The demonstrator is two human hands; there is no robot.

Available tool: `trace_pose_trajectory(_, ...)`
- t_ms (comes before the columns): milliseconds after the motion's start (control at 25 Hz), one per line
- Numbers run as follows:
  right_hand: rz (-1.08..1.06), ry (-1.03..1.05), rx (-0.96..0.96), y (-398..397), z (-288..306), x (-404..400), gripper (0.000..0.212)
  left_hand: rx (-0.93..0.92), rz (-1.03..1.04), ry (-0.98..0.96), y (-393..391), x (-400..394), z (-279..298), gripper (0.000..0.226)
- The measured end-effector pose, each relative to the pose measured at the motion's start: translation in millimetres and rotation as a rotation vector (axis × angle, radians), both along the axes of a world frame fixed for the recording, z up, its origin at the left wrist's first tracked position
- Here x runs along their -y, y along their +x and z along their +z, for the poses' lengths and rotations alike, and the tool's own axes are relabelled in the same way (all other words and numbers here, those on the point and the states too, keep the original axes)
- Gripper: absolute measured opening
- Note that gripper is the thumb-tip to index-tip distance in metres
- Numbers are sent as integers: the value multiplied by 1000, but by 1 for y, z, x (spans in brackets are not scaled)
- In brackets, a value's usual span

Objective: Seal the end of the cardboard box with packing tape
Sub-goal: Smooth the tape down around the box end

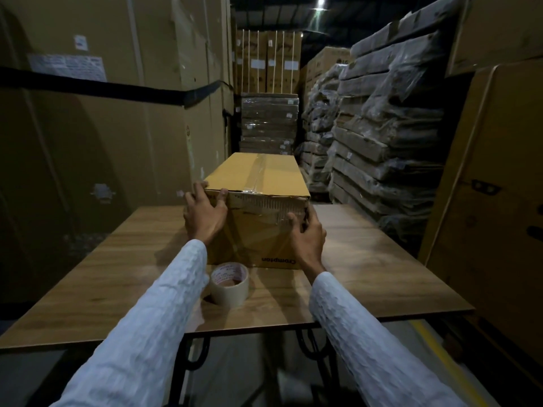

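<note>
A long yellow-brown cardboard box lies lengthwise on the wooden table, its near end facing me. Clear tape runs along its top seam, and torn tape remnants cross the near end face. My left hand grips the near left corner, thumb on the end face and fingers round the side. My right hand holds the near right edge lower down, thumb on the end face and fingers wrapped round the side. A roll of tan packing tape lies flat on the table just in front of the box, between my arms.
Tall cardboard cartons wall in the left side. Stacks of plastic-wrapped flat packs rise on the right, with more cartons at the far right. Pallet stacks stand behind the table. Black metal legs show under its near edge.
</note>
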State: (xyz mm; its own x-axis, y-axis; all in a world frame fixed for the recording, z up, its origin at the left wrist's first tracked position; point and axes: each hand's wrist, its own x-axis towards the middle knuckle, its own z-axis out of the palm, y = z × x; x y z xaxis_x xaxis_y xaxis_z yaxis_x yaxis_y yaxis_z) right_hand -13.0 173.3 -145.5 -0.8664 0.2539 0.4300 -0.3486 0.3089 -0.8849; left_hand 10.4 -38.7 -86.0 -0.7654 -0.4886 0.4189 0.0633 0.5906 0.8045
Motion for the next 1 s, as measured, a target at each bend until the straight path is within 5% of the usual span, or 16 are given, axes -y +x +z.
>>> trace_pose_trajectory(160,57,12,-16,6,3,-11,69,14,13,-47,8,3,-4,60)
trace_pose_trajectory(520,176,-11,148,7,-12,-29,70,-56,169,-635,1,-26,-14,76)
trace_pose_trajectory(760,245,-174,-1,3,-16,-18,69,-101,-207,-926,-20,-78,1,72)
trace_pose_trajectory(920,289,-234,152,-22,-7,-21,100,-95,-182,-861,-26,-94,-3,67)
trace_pose_trajectory(1000,332,-259,210,-35,-1,-25,99,-119,-200,-856,-27,-89,-3,64)
